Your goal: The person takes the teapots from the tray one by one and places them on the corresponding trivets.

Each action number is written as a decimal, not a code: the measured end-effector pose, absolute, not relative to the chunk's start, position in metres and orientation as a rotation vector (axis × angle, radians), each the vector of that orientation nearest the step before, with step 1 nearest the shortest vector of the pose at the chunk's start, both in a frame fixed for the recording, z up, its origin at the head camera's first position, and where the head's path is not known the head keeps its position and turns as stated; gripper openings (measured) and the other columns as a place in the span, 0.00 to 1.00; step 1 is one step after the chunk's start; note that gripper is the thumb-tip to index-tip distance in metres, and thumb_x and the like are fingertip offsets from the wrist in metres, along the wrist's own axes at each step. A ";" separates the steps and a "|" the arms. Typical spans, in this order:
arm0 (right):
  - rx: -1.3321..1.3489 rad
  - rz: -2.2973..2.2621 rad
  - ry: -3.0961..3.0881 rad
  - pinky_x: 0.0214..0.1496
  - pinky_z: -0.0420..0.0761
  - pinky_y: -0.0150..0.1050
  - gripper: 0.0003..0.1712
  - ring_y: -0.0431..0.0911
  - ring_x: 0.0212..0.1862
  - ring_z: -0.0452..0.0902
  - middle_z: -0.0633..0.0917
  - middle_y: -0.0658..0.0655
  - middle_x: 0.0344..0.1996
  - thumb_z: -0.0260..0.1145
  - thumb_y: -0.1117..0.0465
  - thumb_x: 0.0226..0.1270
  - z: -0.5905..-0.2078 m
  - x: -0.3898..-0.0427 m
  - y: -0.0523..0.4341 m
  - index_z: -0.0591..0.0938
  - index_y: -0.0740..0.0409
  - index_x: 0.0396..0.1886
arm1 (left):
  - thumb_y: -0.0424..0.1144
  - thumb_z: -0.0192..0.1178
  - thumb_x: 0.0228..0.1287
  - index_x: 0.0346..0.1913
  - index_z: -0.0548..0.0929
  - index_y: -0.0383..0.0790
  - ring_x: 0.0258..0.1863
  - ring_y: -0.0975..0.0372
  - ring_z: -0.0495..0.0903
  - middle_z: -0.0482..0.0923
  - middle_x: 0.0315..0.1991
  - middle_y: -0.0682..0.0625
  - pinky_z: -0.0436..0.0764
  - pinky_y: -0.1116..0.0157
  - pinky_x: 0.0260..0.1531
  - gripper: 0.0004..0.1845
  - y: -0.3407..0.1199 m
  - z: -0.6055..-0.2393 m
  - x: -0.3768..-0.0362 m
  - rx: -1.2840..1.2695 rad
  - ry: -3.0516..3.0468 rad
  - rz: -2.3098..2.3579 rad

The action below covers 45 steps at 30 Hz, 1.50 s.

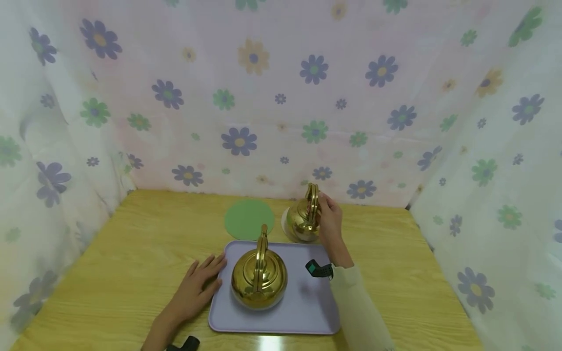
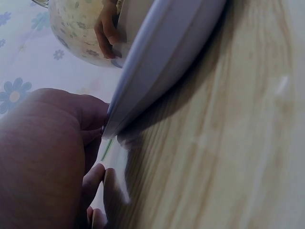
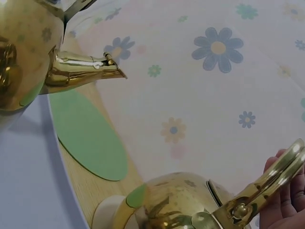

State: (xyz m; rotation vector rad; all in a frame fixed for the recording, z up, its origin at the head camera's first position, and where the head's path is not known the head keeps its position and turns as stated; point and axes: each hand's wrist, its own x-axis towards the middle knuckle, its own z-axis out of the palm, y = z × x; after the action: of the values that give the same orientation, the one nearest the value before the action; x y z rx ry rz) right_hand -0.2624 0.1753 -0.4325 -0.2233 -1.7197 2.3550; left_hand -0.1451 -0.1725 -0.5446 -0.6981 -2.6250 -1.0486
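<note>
A shiny brass kettle with an upright handle stands on a lilac tray. My left hand lies at the tray's left edge, its fingers extended and touching the rim. Behind the tray, my right hand holds the handle of a second brass kettle from the right. In the right wrist view, the fingers show behind that handle. A whitish round mat peeks out at this kettle's left side.
A green round mat lies beyond the tray, left of the second kettle. The first kettle's spout points toward the back. Flowered curtains enclose the wooden table at the back and both sides.
</note>
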 end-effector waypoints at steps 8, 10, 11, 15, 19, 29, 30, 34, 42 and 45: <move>-0.155 2.376 -1.735 0.58 0.82 0.35 0.25 0.45 0.57 0.81 0.77 0.64 0.66 0.54 0.56 0.82 -0.433 -0.249 0.186 0.73 0.63 0.72 | 0.38 0.62 0.71 0.69 0.78 0.40 0.71 0.39 0.67 0.73 0.71 0.46 0.41 0.58 0.79 0.25 -0.170 -0.551 -0.141 -0.683 -2.605 -1.022; -0.159 2.379 -1.729 0.58 0.83 0.35 0.24 0.43 0.55 0.82 0.78 0.63 0.66 0.55 0.58 0.82 -0.433 -0.245 0.188 0.74 0.62 0.71 | 0.38 0.62 0.70 0.69 0.78 0.40 0.70 0.39 0.68 0.73 0.71 0.46 0.40 0.62 0.79 0.25 -0.170 -0.551 -0.141 -0.685 -2.590 -1.009; -0.159 2.384 -1.719 0.58 0.83 0.34 0.24 0.42 0.54 0.82 0.78 0.63 0.66 0.56 0.58 0.81 -0.433 -0.243 0.188 0.74 0.62 0.71 | 0.38 0.62 0.70 0.69 0.78 0.41 0.70 0.39 0.68 0.73 0.71 0.46 0.39 0.63 0.78 0.25 -0.171 -0.551 -0.141 -0.685 -2.586 -1.006; -0.158 2.371 -1.695 0.59 0.83 0.35 0.22 0.40 0.53 0.83 0.81 0.61 0.63 0.56 0.61 0.81 -0.433 -0.235 0.191 0.75 0.64 0.69 | 0.38 0.62 0.70 0.68 0.78 0.41 0.70 0.39 0.68 0.74 0.71 0.46 0.40 0.63 0.79 0.25 -0.170 -0.549 -0.143 -0.692 -2.578 -0.999; -0.171 2.360 -1.663 0.63 0.82 0.43 0.21 0.42 0.52 0.84 0.84 0.59 0.59 0.55 0.64 0.81 -0.433 -0.225 0.191 0.76 0.64 0.68 | 0.38 0.62 0.71 0.69 0.78 0.40 0.70 0.38 0.68 0.73 0.71 0.45 0.40 0.60 0.79 0.25 -0.171 -0.550 -0.145 -0.697 -2.597 -1.009; -0.294 2.495 -1.531 0.51 0.87 0.35 0.22 0.41 0.45 0.87 0.88 0.51 0.44 0.53 0.64 0.81 -0.440 -0.195 0.181 0.72 0.74 0.67 | 0.38 0.62 0.71 0.68 0.78 0.39 0.71 0.38 0.68 0.73 0.71 0.44 0.38 0.63 0.79 0.25 -0.171 -0.552 -0.144 -0.686 -2.614 -1.018; -0.302 2.513 -1.527 0.50 0.87 0.34 0.22 0.41 0.44 0.87 0.89 0.51 0.43 0.52 0.65 0.81 -0.440 -0.192 0.179 0.73 0.74 0.66 | 0.39 0.62 0.71 0.68 0.78 0.39 0.71 0.38 0.67 0.73 0.71 0.45 0.38 0.63 0.79 0.25 -0.171 -0.552 -0.144 -0.684 -2.614 -1.022; -0.282 2.565 -1.574 0.47 0.87 0.33 0.21 0.41 0.42 0.87 0.89 0.49 0.40 0.51 0.65 0.81 -0.444 -0.180 0.175 0.73 0.73 0.66 | 0.39 0.62 0.71 0.69 0.78 0.40 0.71 0.38 0.67 0.73 0.71 0.45 0.38 0.62 0.79 0.25 -0.171 -0.553 -0.143 -0.682 -2.619 -1.042; -0.167 2.582 -1.763 0.49 0.88 0.37 0.24 0.44 0.43 0.87 0.90 0.53 0.43 0.52 0.60 0.81 -0.443 -0.162 0.160 0.74 0.74 0.66 | 0.38 0.62 0.71 0.69 0.78 0.40 0.72 0.39 0.67 0.72 0.72 0.46 0.39 0.57 0.80 0.25 -0.173 -0.556 -0.145 -0.681 -2.626 -1.027; -0.122 2.595 -1.827 0.49 0.88 0.38 0.24 0.44 0.43 0.86 0.89 0.54 0.42 0.53 0.60 0.81 -0.441 -0.158 0.151 0.74 0.75 0.65 | 0.39 0.62 0.71 0.69 0.77 0.40 0.72 0.40 0.66 0.72 0.72 0.46 0.40 0.55 0.79 0.25 -0.173 -0.556 -0.146 -0.684 -2.632 -1.031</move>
State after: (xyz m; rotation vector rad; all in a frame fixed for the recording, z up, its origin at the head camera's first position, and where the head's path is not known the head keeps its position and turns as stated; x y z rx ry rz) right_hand -0.1581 0.1508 -0.4415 -0.1222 -1.8272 2.5955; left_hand -0.1461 -0.1725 -0.5559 -0.6842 -2.6316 -1.0308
